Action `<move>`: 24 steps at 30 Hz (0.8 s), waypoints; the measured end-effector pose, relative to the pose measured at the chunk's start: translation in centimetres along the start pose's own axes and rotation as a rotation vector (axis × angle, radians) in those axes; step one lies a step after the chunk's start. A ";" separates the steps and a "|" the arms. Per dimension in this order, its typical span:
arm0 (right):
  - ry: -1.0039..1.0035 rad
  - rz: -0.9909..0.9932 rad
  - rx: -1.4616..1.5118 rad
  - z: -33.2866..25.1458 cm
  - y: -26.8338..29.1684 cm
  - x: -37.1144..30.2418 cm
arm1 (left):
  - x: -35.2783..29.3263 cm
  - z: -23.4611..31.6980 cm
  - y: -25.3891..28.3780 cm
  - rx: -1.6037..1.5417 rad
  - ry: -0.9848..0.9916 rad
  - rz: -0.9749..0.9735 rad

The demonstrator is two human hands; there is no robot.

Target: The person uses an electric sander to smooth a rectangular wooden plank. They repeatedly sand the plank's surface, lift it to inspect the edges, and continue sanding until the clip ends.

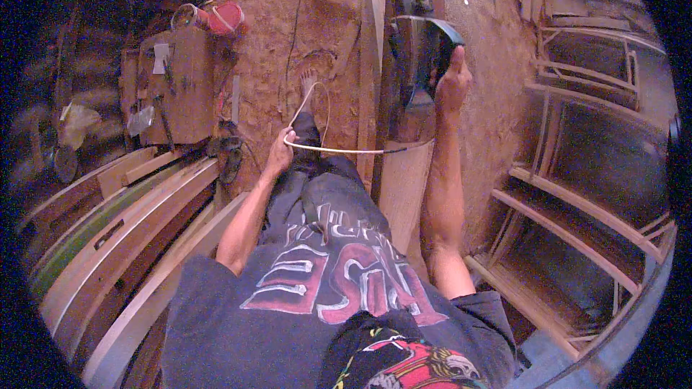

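My left hand is closed on a thin white cord. The cord makes a loose loop above my leg, and one dark-tipped end reaches right to the long wooden beam. Farther forward, my right hand grips a dark hand tool with a curved, shiny blue-grey upper edge. That tool rests on or just over the beam; its exact kind is blurred, and my right fingers are partly hidden behind it.
On the left, a wooden cabinet stands near a red bucket, with curved wooden boards stacked below. Wooden frames lean along the right. Sawdust-coloured ground lies ahead, around my bare foot.
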State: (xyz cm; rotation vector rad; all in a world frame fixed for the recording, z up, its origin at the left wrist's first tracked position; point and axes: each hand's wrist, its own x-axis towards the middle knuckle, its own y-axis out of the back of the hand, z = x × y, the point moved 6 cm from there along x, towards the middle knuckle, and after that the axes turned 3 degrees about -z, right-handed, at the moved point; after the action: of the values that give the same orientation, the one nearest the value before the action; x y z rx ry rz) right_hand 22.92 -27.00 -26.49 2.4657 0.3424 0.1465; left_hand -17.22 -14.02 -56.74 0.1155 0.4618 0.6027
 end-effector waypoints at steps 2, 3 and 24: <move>0.014 0.029 -0.045 -0.6 -0.6 2.5 | -0.1 0.6 -0.1 0.034 -0.035 0.017; 0.006 0.027 -0.053 -0.6 -0.9 3.5 | -0.3 0.9 -0.3 0.013 -0.023 0.042; 0.154 0.012 -0.404 -11.8 -1.1 22.1 | 2.5 13.9 0.4 0.114 0.152 0.052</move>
State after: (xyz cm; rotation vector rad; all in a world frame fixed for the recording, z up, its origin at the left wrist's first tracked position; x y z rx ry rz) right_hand 41.72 -13.12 -17.31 2.0616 0.3273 0.3739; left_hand -9.33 -11.86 -45.23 0.1917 0.6427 0.6383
